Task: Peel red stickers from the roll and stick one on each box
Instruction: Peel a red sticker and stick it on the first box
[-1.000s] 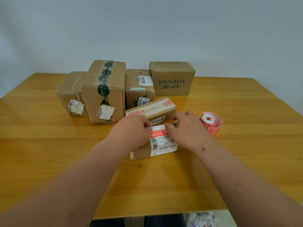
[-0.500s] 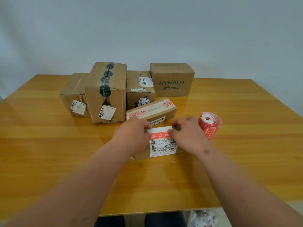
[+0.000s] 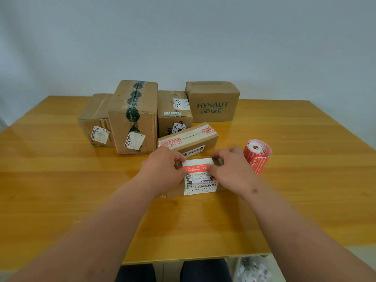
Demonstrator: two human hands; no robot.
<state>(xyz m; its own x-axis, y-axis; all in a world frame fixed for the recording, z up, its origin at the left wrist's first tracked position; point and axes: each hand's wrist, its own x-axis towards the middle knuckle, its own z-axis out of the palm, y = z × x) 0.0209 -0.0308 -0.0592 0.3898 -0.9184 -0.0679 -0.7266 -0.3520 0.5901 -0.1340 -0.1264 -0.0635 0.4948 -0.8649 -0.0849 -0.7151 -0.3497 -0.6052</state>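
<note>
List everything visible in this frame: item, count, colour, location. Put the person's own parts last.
cardboard boxes: six, brown; four at the table's back, one flat in front of them, one under the hands.
red sticker: one, across the near box's white shipping label.
sticker roll: one, red and white, right of the hands.
table: one, yellow wood.
wall: pale grey-blue, behind.
left hand: on the sticker's left end.
right hand: on the sticker's right end.
</note>
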